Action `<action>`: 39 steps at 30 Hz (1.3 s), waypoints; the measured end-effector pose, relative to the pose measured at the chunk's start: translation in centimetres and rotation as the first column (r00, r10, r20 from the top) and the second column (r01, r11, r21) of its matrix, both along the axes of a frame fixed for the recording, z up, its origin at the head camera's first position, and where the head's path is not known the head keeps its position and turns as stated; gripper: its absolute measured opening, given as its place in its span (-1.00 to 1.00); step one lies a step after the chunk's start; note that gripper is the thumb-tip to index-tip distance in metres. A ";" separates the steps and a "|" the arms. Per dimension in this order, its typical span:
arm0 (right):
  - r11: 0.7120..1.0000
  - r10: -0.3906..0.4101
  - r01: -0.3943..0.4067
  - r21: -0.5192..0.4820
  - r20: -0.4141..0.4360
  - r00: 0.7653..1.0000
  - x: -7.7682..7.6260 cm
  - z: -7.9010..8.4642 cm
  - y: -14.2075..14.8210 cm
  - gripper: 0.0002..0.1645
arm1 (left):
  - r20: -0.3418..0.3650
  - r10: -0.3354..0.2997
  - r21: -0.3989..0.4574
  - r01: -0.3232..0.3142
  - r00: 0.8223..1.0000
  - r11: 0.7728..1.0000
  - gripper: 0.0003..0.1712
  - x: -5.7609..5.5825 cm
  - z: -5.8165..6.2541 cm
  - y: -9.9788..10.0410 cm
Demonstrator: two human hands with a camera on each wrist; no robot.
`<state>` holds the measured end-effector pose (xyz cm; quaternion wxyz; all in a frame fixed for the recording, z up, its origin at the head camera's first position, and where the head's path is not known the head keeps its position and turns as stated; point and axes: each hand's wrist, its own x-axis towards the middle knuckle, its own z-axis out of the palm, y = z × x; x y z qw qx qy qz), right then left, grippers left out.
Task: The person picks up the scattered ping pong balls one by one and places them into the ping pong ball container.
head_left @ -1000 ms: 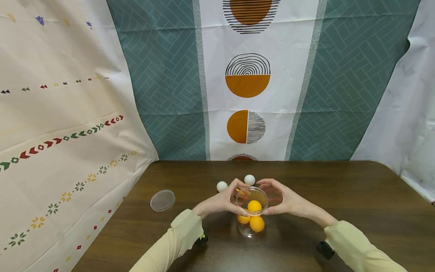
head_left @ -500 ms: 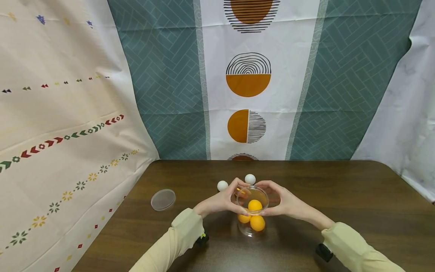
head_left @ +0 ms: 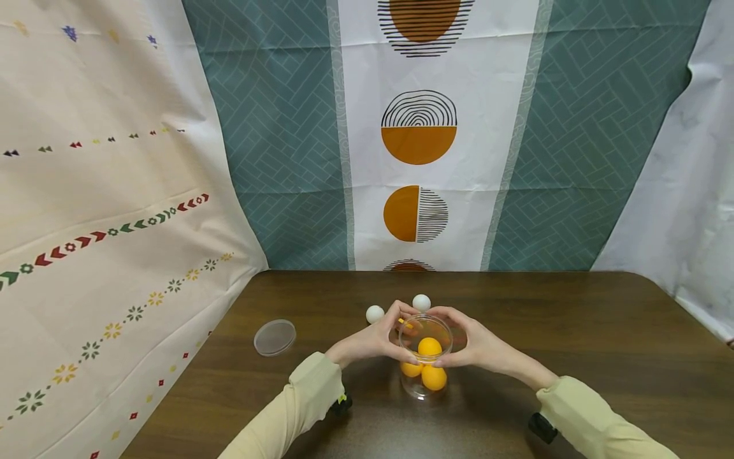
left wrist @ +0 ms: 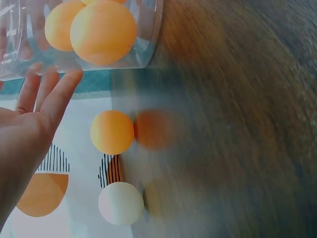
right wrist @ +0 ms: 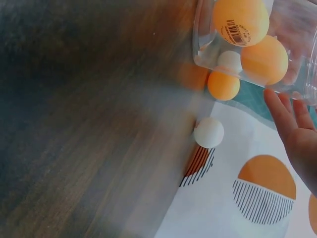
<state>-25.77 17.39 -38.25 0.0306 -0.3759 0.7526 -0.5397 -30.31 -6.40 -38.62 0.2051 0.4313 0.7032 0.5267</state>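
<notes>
A clear jar [head_left: 421, 394] stands upright before me, with orange ping-pong balls [head_left: 434, 377] showing through its wall. My left hand [head_left: 375, 338] grips its left side near the rim, thumb in front and fingers behind. From the other side my right hand [head_left: 482, 344] curls round the upper jar, thumb at the front. Both wrist views show fingertips against the wall. Behind the jar lie a loose orange ball [left wrist: 112, 132] and a white ball [left wrist: 121, 203]. In the head view the loose orange one is mostly hidden by my left fingers.
On the brown wooden table [head_left: 596, 357], a flat translucent round lid [head_left: 275, 337] lies to the left. Another white ball [head_left: 375, 314] sits behind my left hand. Patterned cloths [head_left: 418, 210] hang at the table's back and sides.
My right hand has moved slightly left and closed in on the jar, its thumb now further across the front. The left hand, jar and balls have stayed in place.
</notes>
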 end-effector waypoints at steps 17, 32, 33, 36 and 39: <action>0.998 -0.062 0.064 0.021 -0.074 0.995 1.2 0.9 -0.8 -0.16 | 0.005 0.006 -0.005 -0.006 1.000 1.000 -0.27 0.4 0.3 0.0; 0.998 -0.035 0.037 0.041 -0.047 0.998 2.1 2.4 -1.3 -0.21 | 0.036 0.052 -0.027 -0.051 0.998 0.998 -0.17 0.8 0.8 -0.4; 0.998 -0.036 0.038 0.042 -0.047 0.998 2.0 2.4 -1.3 -0.21 | 0.043 0.056 -0.025 -0.055 0.997 0.998 -0.17 1.0 1.2 -0.5; 0.998 -0.037 0.039 0.043 -0.047 0.998 2.0 2.4 -1.3 -0.21 | 0.051 0.062 -0.006 -0.062 0.997 0.998 -0.19 1.4 2.2 -1.0; 0.998 -0.045 0.047 0.044 -0.047 0.998 1.9 2.4 -1.3 -0.20 | 0.035 0.075 0.017 -0.075 0.997 0.997 -0.22 1.7 3.1 -1.6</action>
